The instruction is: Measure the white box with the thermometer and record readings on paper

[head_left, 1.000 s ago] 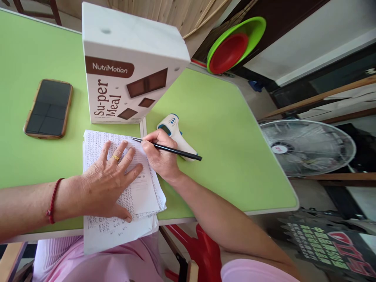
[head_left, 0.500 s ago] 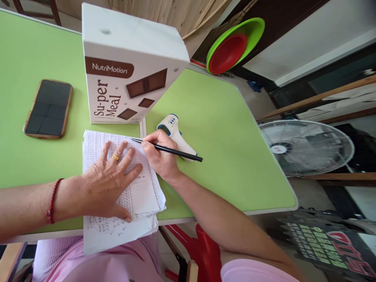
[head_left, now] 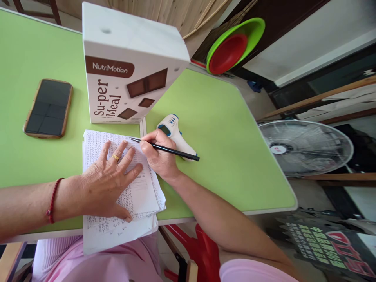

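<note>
**Black pen (head_left: 173,150) at the far edge of written sheets (head_left: 143,199)**

Left hand (head_left: 107,180) spread wide, palm down on the sheets, gripping nothing. Right hand (head_left: 161,163) closed narrowly about the pen near its point, the barrel slanting back toward the right. The pen's tip stands near the sheets' far edge, just beyond the left fingertips; whether it bears on the surface cannot be told. Fine rows of handwriting fill much of the visible page. The sheets lie on the green counter (head_left: 235,156), their near end overhanging its edge.

Judged as writing, the step calls for light, even pressure from the flat palm, fingertips clear of the line, and small finger strokes rather than wrist sweeps. The overhanging, uneven layers could slip; squaring them fully onto the counter would give firmer backing.

Thermometer (head_left: 182,144), right of the sheets, lies partly behind the right hand; contact cannot be told. Box (head_left: 129,66) stands upright close beyond the sheets. Phone (head_left: 48,108) lies screen up to the left, apart from both hands. Past the counter's right side stands a fan (head_left: 308,149); farther off, a green basin (head_left: 255,33) holds a red one (head_left: 228,53).
</note>
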Available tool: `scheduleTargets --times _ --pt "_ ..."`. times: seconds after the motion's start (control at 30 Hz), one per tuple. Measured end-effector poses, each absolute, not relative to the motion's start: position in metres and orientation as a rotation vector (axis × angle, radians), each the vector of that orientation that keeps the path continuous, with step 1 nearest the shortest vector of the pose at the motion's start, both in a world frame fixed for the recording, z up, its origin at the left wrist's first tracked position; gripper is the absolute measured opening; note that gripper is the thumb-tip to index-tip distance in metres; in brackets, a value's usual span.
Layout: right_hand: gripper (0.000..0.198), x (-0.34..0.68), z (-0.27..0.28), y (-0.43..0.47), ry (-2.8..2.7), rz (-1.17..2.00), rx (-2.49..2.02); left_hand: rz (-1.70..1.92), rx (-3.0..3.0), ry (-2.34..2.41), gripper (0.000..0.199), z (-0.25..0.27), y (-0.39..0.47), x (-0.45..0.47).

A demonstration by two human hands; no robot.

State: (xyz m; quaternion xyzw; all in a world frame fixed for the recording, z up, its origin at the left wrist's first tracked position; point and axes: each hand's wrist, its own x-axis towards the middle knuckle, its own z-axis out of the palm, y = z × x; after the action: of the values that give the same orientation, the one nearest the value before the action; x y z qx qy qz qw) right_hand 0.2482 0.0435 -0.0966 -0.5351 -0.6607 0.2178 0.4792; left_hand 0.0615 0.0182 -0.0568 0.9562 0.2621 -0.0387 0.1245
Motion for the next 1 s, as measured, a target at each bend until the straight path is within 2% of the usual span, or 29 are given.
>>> scheduleTargets --times 0.33,0.53,0.8,0.83,0.9,1.0 --pt "0.01 0.25 -0.097 0.044 -1.619 0.487 -1.325 -0.112 2.791 0.765 0.113 -0.058 0.018 0.061" --pt "0.007 0.257 -0.094 0.044 -1.596 0.306 -1.237 -0.073 2.819 0.748 0.112 -0.06 0.019 0.059" --pt "0.023 0.283 -0.082 0.048 -2.214 -0.04 -1.249 -0.039 2.841 0.71 0.112 -0.058 0.02 0.059" --pt "0.026 0.285 -0.082 0.048 -2.293 -0.066 -1.28 -0.014 2.84 0.712 0.107 -0.057 0.022 0.059" --pt "0.028 0.288 -0.084 0.047 -2.423 -0.133 -1.34 0.133 2.785 0.752 0.08 -0.055 0.03 0.059" --pt "0.029 0.289 -0.087 0.046 -2.529 -0.265 -1.412 0.746 2.633 0.94 0.036 -0.053 0.049 0.054"
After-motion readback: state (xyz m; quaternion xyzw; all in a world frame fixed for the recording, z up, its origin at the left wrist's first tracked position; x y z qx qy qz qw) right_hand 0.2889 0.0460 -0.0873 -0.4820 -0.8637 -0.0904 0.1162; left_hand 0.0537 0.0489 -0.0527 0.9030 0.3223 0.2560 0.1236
